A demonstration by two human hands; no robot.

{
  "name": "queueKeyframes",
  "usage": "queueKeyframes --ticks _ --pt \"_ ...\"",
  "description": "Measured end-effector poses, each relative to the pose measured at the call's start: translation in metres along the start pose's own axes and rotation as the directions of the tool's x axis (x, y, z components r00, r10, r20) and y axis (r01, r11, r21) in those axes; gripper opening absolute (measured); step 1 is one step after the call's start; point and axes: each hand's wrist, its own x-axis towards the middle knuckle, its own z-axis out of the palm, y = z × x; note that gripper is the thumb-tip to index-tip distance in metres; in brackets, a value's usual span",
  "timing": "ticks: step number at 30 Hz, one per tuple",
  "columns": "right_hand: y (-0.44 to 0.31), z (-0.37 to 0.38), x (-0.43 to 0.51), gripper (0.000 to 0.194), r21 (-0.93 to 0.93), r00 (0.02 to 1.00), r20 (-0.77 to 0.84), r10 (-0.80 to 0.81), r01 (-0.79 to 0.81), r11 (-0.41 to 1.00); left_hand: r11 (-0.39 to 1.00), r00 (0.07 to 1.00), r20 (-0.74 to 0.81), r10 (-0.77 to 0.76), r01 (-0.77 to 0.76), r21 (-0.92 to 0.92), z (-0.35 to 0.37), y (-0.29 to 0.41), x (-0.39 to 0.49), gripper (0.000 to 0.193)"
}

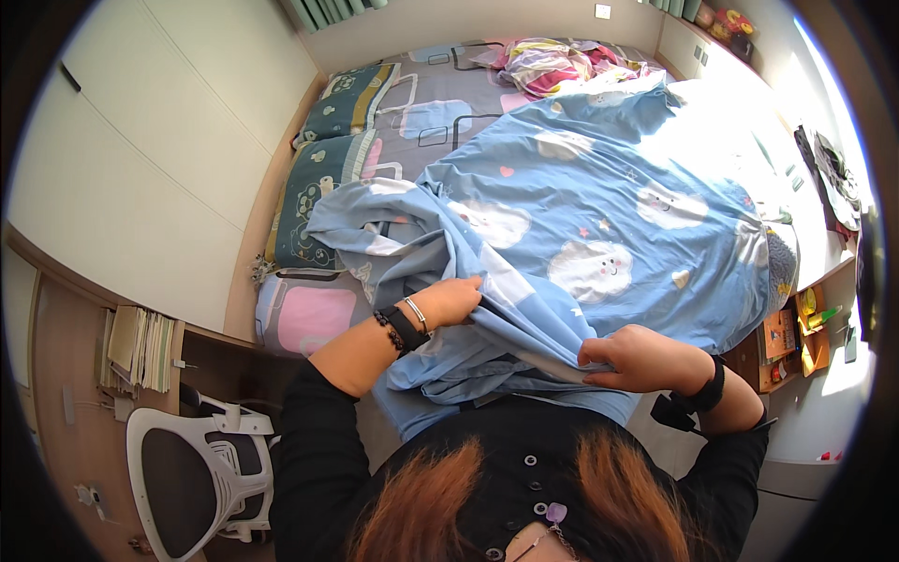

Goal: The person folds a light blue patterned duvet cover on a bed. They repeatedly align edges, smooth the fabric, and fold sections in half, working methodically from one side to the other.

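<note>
A light-blue duvet cover [534, 175] printed with smiling white clouds, hearts and stars spreads over the right part of the bed. Its near side is bunched up in front of my body. My left hand [453, 302] pinches a fold of this cloth near the middle, the fingers partly hidden in it. To the right, my right hand [621, 360] grips the cloth's near edge between thumb and fingers. Between the two hands the fabric runs in long creases. Some of it hangs down over the bed's near side.
Two green patterned pillows [309, 204] lie along the bed's left end on a grey printed sheet [449, 84]. A crumpled pink and yellow cloth [548, 67] is at the far side. A white-framed office chair [204, 478] stands at lower left, near stacked papers [140, 351]. Small shelves [790, 344] are at right.
</note>
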Motion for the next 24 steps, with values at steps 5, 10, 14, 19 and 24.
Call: queueKeyframes --ticks 5,10,14,19,24 --pt "0.005 -0.006 0.0 0.021 0.034 0.998 -0.05 0.037 -0.035 0.999 0.966 0.926 -0.283 -0.25 0.256 -0.015 -0.017 -0.017 -0.027 0.013" --pt "0.01 -0.036 -0.015 0.021 0.139 0.861 -0.498 0.105 -0.04 0.989 0.901 0.299 -0.949 -0.1 0.433 0.042 -0.108 -0.012 -0.082 0.011" --pt "0.017 -0.064 -0.047 0.017 -0.033 0.602 -0.795 -0.072 0.076 0.997 0.951 0.352 -0.919 0.175 0.183 0.251 -0.086 0.04 -0.112 0.01" --pt "0.031 -0.07 -0.051 0.019 -0.047 0.625 -0.781 -0.012 -0.04 0.998 0.978 0.776 -0.623 0.098 -0.19 -0.083 -0.005 0.078 -0.091 0.011" --pt "0.02 -0.065 -0.04 0.019 -0.048 0.71 -0.704 -0.008 -0.037 0.998 0.928 0.549 -0.751 -0.366 0.152 -0.341 0.043 0.001 -0.052 0.014"
